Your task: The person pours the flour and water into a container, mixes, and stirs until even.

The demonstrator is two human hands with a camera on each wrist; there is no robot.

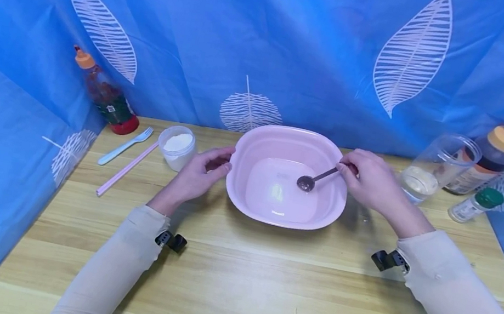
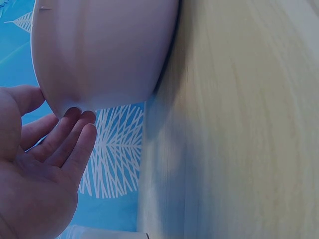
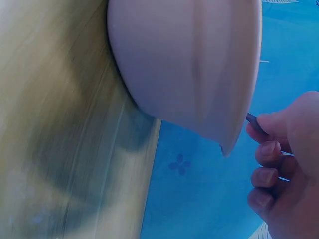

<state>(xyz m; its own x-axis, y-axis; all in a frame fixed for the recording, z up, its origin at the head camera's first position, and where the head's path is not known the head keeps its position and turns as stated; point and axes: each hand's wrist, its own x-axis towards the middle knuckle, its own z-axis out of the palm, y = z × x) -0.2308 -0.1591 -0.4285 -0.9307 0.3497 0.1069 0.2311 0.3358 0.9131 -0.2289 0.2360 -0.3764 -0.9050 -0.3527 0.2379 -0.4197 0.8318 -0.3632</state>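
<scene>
Right fingers (image 3: pixel 268 152) pinch a spoon (image 1: pixel 306 183) — left fingers (image 2: pixel 80 144), loosely curved, touch the basin (image 1: pixel 268 182).

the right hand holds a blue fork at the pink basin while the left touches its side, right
Wrong utensil: the head view shows the right hand holding a dark spoon at the pink basin. The left hand does touch its side.

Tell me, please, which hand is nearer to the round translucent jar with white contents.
Left: the left hand is at the left rim of the pink rounded basin, beside the jar; the right hand is across the basin from it, holding a dark round-bowled spoon.
</scene>
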